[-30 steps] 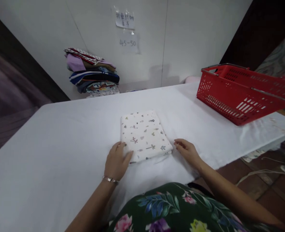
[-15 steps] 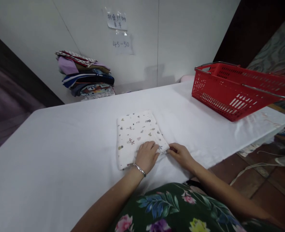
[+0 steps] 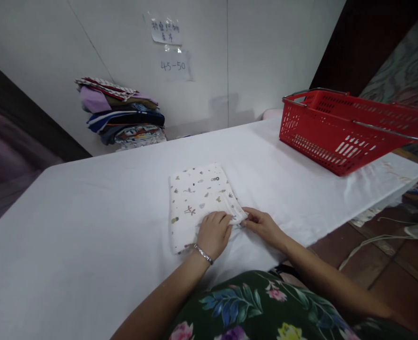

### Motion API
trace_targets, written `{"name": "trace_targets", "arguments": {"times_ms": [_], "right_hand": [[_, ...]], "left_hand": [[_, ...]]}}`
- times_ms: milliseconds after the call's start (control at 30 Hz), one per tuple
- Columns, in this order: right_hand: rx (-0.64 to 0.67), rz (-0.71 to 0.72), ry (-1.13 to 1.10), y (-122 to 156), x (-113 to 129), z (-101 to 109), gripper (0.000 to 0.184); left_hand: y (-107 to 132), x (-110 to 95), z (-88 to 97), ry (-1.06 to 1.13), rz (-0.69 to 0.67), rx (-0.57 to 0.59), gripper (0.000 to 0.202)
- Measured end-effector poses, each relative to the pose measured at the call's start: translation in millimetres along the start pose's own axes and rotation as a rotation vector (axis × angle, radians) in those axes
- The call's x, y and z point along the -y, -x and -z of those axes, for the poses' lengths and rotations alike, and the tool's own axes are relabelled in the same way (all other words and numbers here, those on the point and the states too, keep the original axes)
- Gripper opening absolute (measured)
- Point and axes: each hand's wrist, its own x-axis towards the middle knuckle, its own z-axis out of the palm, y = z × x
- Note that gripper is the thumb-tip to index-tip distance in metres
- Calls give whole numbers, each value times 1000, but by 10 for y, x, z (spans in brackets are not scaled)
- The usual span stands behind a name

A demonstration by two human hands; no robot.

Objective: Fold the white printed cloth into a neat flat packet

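A folded white cloth with small printed plants and figures lies on the white-covered table. My left hand, with a silver bracelet at its wrist, rests palm down on the cloth's near edge. Its fingers lie flat over the fabric, a little bent. At the near right corner my right hand pinches the cloth's edge between thumb and fingers. Small creases run through the fabric between the two hands. The underside of the cloth is hidden.
A red plastic basket with metal handles stands at the table's right. Behind the table's left part is a pile of folded clothes against the wall. Paper signs hang above. The table cover reaches close to my body.
My right hand has shifted the cloth's near right corner slightly left, and the fabric there is more creased. My left hand stays on the cloth. The view has tilted slightly.
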Motion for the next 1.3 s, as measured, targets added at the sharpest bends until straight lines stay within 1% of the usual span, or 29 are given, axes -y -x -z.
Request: {"name": "trace_targets", "arguments": {"times_ms": [133,267,333,467,533,600,700,867,1033,1100,1167,1233,1300], "right_hand": [[37,-64,-54,-32,20,15,25],[70,-114,-165,-57,58,20,24],[84,-129,-184,-64,62,20,23],[76,-135,-153,-77,42,22,23],[77,-127,-136,-80,41,26,23],[111,-109,-107,-76,58,32,23],[170,-101,-47,-67,98,49,23],[113,-148,-11,-61,115,64,19],[101,-190,42,-44,108,55,19],[111,-209,80,-37,112,74,21],[121,-205,177,-37,128,111,25],[90,-150,335,-49,171,143,28],[-3,-37,490,-78,249,130,28]], "left_hand": [[-3,23,-12,13,-6,-21,23],[3,31,-21,25,-5,-41,22],[6,31,-20,35,-2,-48,22],[14,24,-23,50,7,-45,23],[22,17,-34,48,18,-55,27],[30,12,-49,36,16,-58,31],[37,10,-67,19,7,-41,29],[45,22,-63,8,13,-1,30],[128,60,-22,-4,8,12,34],[197,92,7,-27,20,7,36],[286,140,35,-67,45,-1,39],[383,201,51,-125,79,-15,45],[474,264,47,-185,113,-29,51]]}}
